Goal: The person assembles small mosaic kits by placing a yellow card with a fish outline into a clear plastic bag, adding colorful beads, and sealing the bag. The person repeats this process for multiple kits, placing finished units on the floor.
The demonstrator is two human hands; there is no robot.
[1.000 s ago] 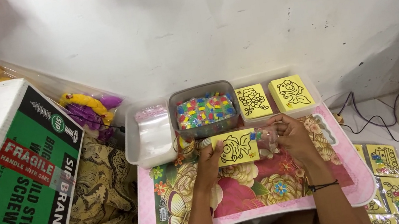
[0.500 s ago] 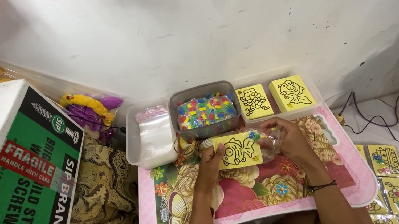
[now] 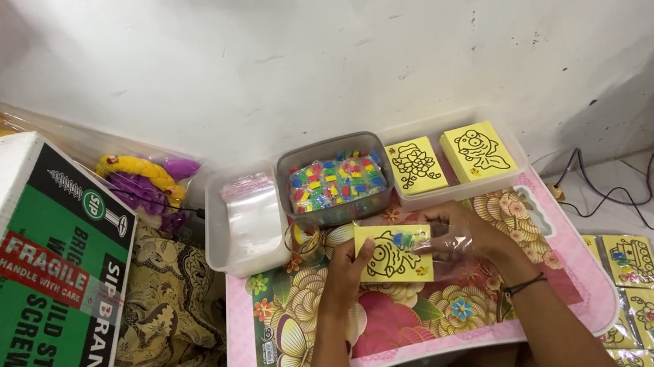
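Note:
My left hand grips the left edge of a yellow card printed with a black line drawing, with a few small coloured pieces lying on its top. My right hand holds a clear plastic bag against the card's right side. Both hands hover over a small pink table with a flower pattern. Just beyond them stands a grey tub full of small coloured packets.
A clear tray of plastic bags sits left of the tub. A tray holding two stacks of yellow cards sits right. A large green and white cardboard box stands at left. Packed yellow cards lie on the floor at right, near cables.
The card has shifted slightly to the right and down between my hands, and the plastic bag has closed in on its right edge.

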